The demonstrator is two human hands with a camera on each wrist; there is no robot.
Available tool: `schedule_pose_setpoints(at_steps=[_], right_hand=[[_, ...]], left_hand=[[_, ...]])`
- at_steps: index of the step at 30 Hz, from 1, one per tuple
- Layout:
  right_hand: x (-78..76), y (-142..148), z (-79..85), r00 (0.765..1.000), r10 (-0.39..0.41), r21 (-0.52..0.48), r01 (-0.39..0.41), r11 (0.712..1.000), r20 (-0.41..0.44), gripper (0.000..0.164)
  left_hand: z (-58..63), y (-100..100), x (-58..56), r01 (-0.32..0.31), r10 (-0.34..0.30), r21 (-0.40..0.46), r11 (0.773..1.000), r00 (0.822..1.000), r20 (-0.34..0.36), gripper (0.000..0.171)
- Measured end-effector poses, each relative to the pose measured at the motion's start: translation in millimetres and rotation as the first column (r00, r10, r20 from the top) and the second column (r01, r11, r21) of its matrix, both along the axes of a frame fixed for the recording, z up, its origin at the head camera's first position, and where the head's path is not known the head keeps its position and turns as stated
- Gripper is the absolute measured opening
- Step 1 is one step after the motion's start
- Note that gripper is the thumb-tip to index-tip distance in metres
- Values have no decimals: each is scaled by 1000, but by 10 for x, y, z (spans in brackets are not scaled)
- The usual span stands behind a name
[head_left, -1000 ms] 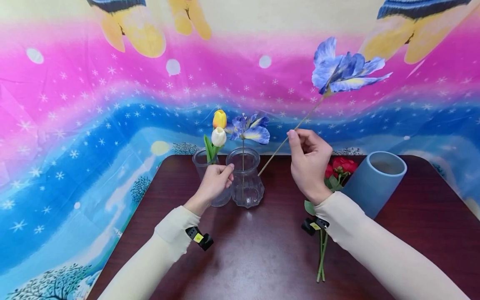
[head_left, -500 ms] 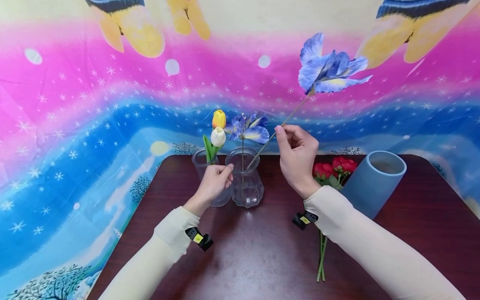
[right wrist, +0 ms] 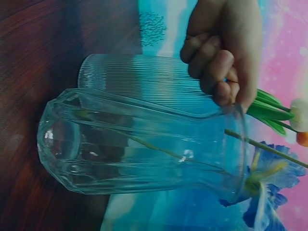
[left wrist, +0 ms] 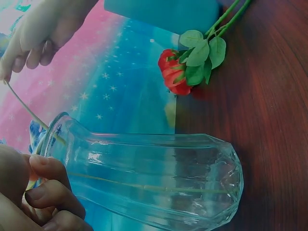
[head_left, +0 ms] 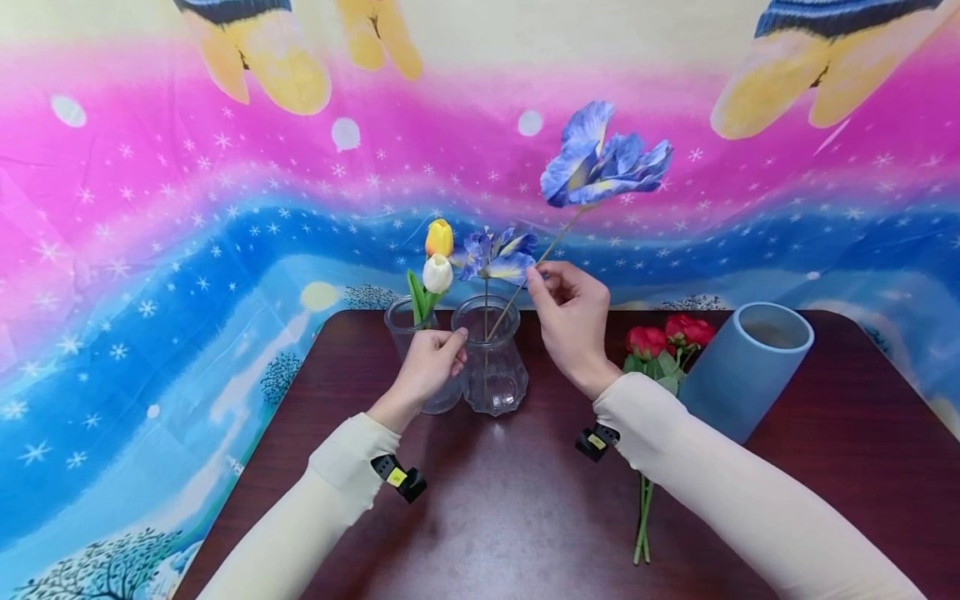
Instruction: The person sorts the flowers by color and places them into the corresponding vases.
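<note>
My right hand (head_left: pixel 573 321) pinches the thin stem of a blue iris (head_left: pixel 600 167) between thumb and fingers. The bloom leans up to the right, and the stem's lower tip (right wrist: pixel 231 134) is just inside the mouth of a clear faceted glass vase (head_left: pixel 495 387). At that vase's rim, my left hand (head_left: pixel 429 367) grips the glass with thumb and curled fingers. A second blue iris (head_left: pixel 498 254) stands in the same vase, its stem (left wrist: pixel 159 188) reaching toward the base. Behind the left hand, a ribbed clear vase (right wrist: pixel 139 72) holds a white tulip (head_left: pixel 437 273) and a yellow one (head_left: pixel 439 238).
Red roses (head_left: pixel 667 335) lie on the dark wooden table (head_left: pixel 495 517) at right, stems toward the front. Close beside them is a blue-grey vase (head_left: pixel 742 375), seen tilted. A colourful printed cloth (head_left: pixel 225 217) hangs behind the table.
My right hand has moved left with the iris, bringing its stem tip from outside the faceted vase into its mouth. The bloom has shifted left and ends lower. My left hand stays put.
</note>
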State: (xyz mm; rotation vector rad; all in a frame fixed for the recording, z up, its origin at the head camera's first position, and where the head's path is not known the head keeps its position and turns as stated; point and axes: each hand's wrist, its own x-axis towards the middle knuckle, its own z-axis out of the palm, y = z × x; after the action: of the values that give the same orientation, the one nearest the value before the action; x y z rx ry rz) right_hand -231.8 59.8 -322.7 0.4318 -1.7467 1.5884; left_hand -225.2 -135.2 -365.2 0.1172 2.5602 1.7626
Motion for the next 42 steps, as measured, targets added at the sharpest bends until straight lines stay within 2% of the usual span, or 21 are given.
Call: schedule_pose_setpoints(at_steps=[13,23,34,42], right_hand=[[-3,-76,-183,996,-48,161,36,986,71,13],[11,-116,-284,989,-105,329,65,942,107,14],[12,-125,-327,981,-142,414,75,907,134,12],[13,-119,-305,962,-177,513,47,857,207,18]], left_hand=[[13,-3,10,2,-2,-12,1000,1000,1,50],[18,0,13,0,0,-12,1000,1000,2,49],[9,4,12,7,-7,3,1000,1000,-6,49],[14,13,6,2,-2,-2,1000,1000,4,49]])
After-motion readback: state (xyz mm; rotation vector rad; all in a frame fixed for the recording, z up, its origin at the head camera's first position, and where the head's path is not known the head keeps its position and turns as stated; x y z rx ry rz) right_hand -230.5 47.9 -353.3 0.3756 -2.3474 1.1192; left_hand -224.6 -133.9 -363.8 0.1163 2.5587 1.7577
